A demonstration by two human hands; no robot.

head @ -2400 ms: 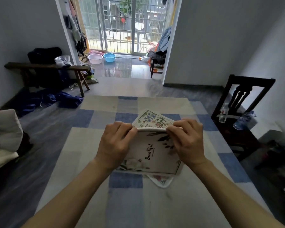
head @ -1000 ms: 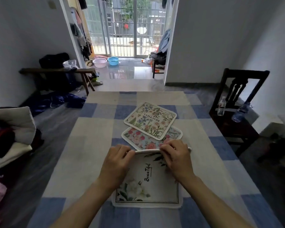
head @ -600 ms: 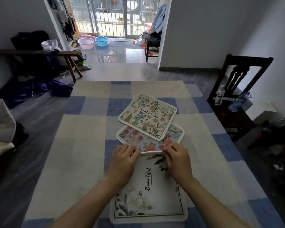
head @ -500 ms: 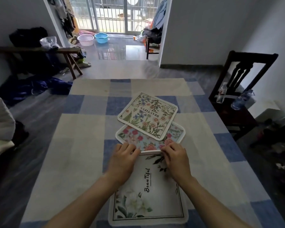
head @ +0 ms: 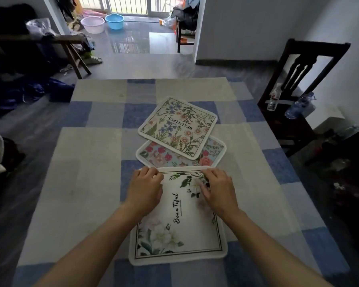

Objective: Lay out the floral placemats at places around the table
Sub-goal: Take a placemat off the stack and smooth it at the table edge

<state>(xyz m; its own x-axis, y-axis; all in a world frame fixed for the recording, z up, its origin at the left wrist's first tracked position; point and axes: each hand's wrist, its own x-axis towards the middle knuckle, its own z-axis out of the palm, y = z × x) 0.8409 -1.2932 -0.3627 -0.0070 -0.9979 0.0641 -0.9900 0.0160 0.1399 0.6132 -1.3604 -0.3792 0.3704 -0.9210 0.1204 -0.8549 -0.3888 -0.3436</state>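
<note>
The white placemat (head: 187, 230), lettered "Beautiful" with pale blooms and a thin dark border, has been drawn off the pile to the near edge of the surface (head: 87, 162) and now lies flat there, so one place looks set. The left hand (head: 145, 189) and right hand (head: 218, 191) pinch its far corners, fingers curled over the hem. The botanical placemat (head: 178, 127) overlaps the pink-rose placemat (head: 174, 159) at the centre, both not yet laid out.

A single head-worn wide-angle view looks forward and down the worktop (head: 87, 183), close over the left hand (head: 145, 190) and right hand (head: 219, 192); the far doorway (head: 133, 38) tops the frame.
</note>
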